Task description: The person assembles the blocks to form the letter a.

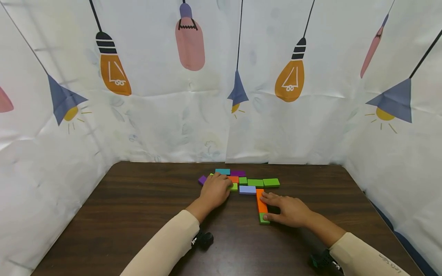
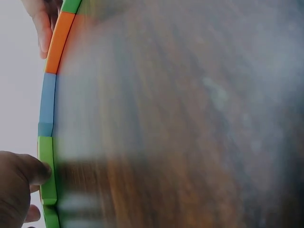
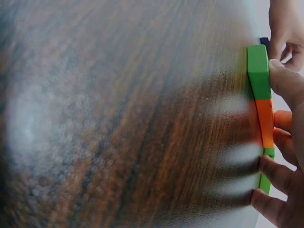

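Observation:
Several flat coloured blocks lie edge to edge on the brown table in the head view. My left hand (image 1: 216, 189) rests over the left part of this layout, hiding some pieces. Its thumb presses the near side of a lime green block (image 2: 48, 171). My right hand (image 1: 290, 211) lies at the right of an orange block (image 1: 261, 201) and a green block (image 1: 264, 218) that form a column towards me. The thumb touches the green one, and a fingertip meets the orange one. A light blue block (image 1: 247, 189) sits at the column's far end.
A teal block (image 1: 222, 171) and a purple block (image 1: 237, 173) form the far row. Green blocks (image 1: 271, 183) extend to the right, and a tilted purple block (image 1: 202, 180) is left of my left hand. Printed white cloth (image 1: 221, 130) surrounds the table (image 1: 138, 214).

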### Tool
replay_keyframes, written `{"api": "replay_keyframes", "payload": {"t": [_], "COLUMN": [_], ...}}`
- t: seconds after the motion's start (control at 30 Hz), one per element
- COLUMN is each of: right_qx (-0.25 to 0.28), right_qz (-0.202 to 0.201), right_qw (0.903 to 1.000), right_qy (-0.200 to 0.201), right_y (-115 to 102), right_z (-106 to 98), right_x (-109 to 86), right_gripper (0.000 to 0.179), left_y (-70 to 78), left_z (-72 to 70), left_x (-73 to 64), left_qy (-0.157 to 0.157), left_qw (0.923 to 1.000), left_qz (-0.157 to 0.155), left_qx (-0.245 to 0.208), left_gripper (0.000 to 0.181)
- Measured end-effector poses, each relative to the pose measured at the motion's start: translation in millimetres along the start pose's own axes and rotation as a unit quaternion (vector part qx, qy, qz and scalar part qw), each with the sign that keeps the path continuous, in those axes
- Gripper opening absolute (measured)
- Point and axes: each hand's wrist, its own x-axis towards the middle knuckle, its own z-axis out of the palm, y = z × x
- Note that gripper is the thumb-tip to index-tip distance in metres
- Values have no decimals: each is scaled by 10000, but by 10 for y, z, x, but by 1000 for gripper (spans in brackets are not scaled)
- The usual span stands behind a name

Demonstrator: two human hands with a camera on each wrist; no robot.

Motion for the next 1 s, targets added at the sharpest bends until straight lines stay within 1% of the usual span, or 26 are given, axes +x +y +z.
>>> {"api": "replay_keyframes", "payload": {"t": [0.2,0.33,0.5,0.57,0.73,0.9,1.0], "right_qx": [-33,-36,-43,-46,-55,-61,-55], "right_qz": [12,21,29,12,-27,-29,-27], "right_qw": [10000,10000,10000,10000,10000,10000,10000], "right_qy": [5,1,-8,0,32,40,26], "right_y": [-4,-3,-1,-2,0,-3,-6], "right_z": [3,1,4,9,24,19,12], "right_x": [2,3,7,8,3,-1,-1], "right_gripper": [77,77,78,78,78,77,77], "left_y": [24,35,31,13,-108,-283,-381], "left_z": [20,44,41,39,30,-29,-71], "left_x": [23,33,25,13,-25,-81,-120], "left_qy": [50,79,-5,-65,-94,-39,-73], "left_qw": [9999,9999,10000,9998,9994,9995,9995], "left_qz": [20,39,40,59,68,-68,-163], "left_qx": [-84,-60,-64,-158,-337,-321,-276], "left_gripper": [13,13,14,17,30,32,33]}}
